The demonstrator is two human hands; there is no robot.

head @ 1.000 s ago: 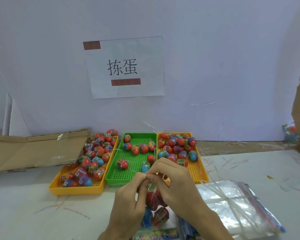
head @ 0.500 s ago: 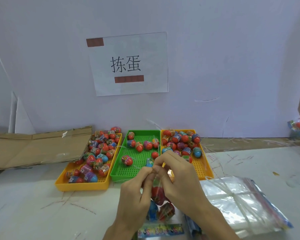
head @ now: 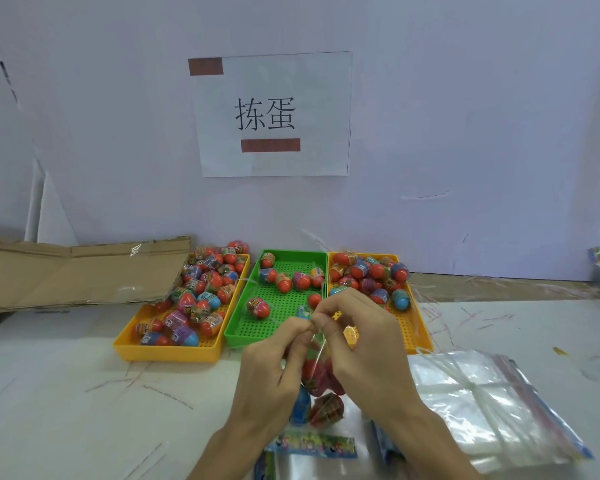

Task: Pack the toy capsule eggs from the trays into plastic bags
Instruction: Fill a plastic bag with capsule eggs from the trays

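- Now my left hand (head: 274,368) and my right hand (head: 364,344) meet fingertip to fingertip over the table (head: 66,393), both pinching the top of a clear plastic bag (head: 317,344).
- The bag hangs between my palms, with several capsule eggs (head: 328,408) inside: red ones above, a blue one lower left.
- Behind my hands three trays sit side by side: the left yellow tray (head: 167,353) heaped with eggs, the green tray (head: 257,330) holding a scattered few, and the right yellow tray (head: 406,327) with a cluster at its far end.
- A stack of empty bags (head: 482,403) lies just to my right.
- Flattened cardboard (head: 66,271) lies far left.
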